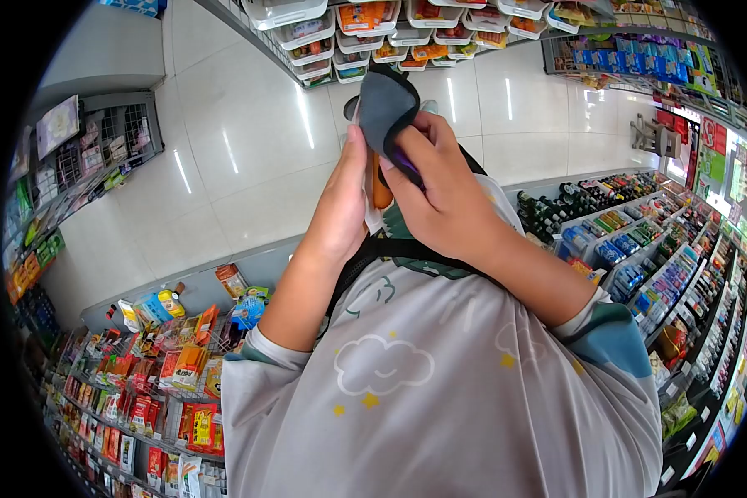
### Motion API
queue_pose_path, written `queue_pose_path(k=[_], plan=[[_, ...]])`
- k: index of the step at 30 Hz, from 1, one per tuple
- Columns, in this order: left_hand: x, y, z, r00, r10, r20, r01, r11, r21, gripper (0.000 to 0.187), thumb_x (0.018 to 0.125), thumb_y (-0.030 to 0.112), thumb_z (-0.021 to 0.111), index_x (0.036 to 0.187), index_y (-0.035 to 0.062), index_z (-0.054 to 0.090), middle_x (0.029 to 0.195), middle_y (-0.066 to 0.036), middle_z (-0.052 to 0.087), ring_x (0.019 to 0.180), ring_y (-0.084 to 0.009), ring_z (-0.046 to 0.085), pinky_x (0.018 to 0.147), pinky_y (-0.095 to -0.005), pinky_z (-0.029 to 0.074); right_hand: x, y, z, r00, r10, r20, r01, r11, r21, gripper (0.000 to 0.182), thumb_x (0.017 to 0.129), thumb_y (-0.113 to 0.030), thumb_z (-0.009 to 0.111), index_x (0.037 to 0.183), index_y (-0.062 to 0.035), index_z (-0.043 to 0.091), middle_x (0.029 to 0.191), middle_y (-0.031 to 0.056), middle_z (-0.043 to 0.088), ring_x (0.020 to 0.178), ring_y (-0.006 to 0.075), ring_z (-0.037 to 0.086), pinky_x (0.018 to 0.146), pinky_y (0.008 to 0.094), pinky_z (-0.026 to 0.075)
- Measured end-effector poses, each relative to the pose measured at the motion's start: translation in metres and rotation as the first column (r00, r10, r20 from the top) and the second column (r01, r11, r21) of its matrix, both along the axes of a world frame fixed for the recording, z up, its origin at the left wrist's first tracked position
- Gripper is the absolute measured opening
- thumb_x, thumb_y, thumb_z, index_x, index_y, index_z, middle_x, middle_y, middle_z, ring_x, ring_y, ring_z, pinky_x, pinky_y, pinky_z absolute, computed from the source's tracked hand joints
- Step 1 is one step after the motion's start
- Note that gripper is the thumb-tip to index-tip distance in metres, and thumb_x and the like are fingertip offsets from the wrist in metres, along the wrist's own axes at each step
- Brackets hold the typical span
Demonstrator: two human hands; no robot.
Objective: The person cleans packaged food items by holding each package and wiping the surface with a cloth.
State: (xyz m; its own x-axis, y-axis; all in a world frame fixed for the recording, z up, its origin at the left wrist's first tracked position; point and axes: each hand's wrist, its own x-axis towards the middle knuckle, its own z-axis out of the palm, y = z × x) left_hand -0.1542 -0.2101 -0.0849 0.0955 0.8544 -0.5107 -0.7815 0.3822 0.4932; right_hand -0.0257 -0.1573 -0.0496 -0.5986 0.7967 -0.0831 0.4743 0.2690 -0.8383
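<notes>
In front of my chest, my two hands are raised close together around a grey, dark-edged cloth-like item (383, 106). My right hand (441, 187) pinches its lower edge, with a bit of purple showing by the fingers. On the other side, my left hand (343, 199) lies nearly upright, its fingers pressed together against the item and something pale. Between the palms an orange-brown object (382, 192) shows; what it is I cannot make out. A black strap (427, 249) crosses the printed shirt below my hands.
White bins (365, 17) of packaged goods stand on a rack ahead. Snack shelves (153, 394) are at the lower left, bottle and can shelves (639, 249) at the right. A wire rack (100, 145) stands at the left, beside the tiled floor (216, 166).
</notes>
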Motion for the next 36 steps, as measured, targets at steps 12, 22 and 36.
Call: queue_pose_path(k=[12,22,36], plan=[[-0.019,0.015,-0.003,0.974,0.211,0.082,-0.21,0.977,-0.02,0.053,0.105,0.048,0.034,0.13,0.0056,0.054,0.117,-0.007,0.065,0.105,-0.0198,0.063,0.094,-0.0354,0.049,-0.004,-0.012,-0.005,0.992,0.123,-0.038,-0.126,0.987,-0.098,0.032,0.088,-0.01,0.062,0.117,-0.0024,0.052,0.118,0.0235,0.046,0.098,0.0414,0.058,0.08,0.0435,0.051],[-0.031,0.024,-0.008,0.826,0.442,0.35,-0.451,0.89,-0.059,0.053,0.106,0.045,0.03,0.138,0.0066,0.047,0.135,-0.01,0.057,0.123,-0.0282,0.055,0.108,-0.0428,0.04,-0.001,-0.014,0.001,0.956,0.231,0.181,-0.256,0.958,0.13,0.049,0.076,-0.005,0.066,0.123,-0.0029,0.053,0.136,0.0219,0.045,0.113,0.0392,0.057,0.091,0.0432,0.053],[-0.04,0.02,-0.002,0.959,0.162,0.234,-0.153,0.987,-0.054,0.053,0.106,0.045,0.033,0.135,0.0029,0.047,0.126,-0.014,0.058,0.112,-0.0276,0.062,0.1,-0.042,0.05,0.01,0.028,0.012,0.999,0.029,-0.014,-0.028,0.994,0.106,0.054,0.077,0.002,0.064,0.13,-0.0007,0.054,0.13,0.0225,0.05,0.118,0.0402,0.053,0.1,0.0439,0.045]])
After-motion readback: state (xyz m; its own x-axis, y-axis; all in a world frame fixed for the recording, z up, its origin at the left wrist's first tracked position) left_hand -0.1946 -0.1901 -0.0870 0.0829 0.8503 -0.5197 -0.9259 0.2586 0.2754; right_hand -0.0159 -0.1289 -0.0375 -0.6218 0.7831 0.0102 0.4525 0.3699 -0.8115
